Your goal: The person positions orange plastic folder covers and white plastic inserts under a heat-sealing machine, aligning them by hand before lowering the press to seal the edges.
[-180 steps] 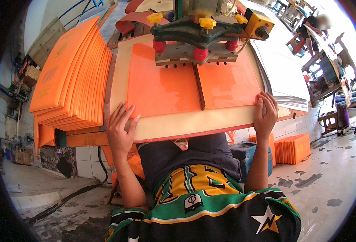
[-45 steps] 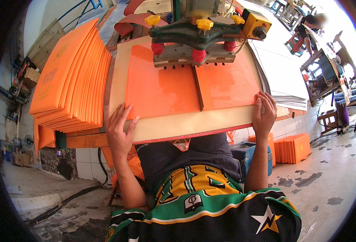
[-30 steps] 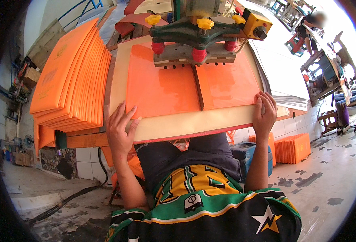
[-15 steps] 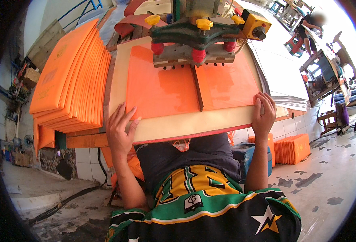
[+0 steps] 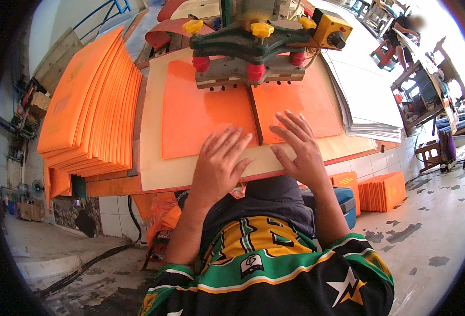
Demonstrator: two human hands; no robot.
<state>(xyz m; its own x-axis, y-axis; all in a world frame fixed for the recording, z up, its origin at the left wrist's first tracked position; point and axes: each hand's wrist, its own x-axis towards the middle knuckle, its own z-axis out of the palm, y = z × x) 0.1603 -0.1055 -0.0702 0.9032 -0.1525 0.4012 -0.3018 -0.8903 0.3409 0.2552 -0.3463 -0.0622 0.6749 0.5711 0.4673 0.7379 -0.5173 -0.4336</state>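
Note:
An orange plastic cover (image 5: 206,116) lies spread on a tan board (image 5: 164,174) with a red front edge. A narrow dark bar (image 5: 255,118) runs front to back across the cover's middle. Over the near part of the cover's left half is my left hand (image 5: 219,163), fingers stretched and apart. My right hand (image 5: 302,152), also open, reaches over the near part of the right half. Neither hand holds anything; whether the fingertips touch the cover I cannot tell. The dark green press head (image 5: 251,45), with yellow knobs and red cushions, stands over the cover's far edge.
A tall stack of orange folders (image 5: 90,105) leans at the left. White sheets (image 5: 364,100) are piled to the right of the board. A yellow control box (image 5: 330,30) sits beside the press head. More orange folders (image 5: 382,192) stand on the floor; another person (image 5: 405,34) sits far right.
Both hands have left the board's near corners and moved inward over the cover's two halves. My fingers now point forward, away from the edges. The press head looks unchanged.

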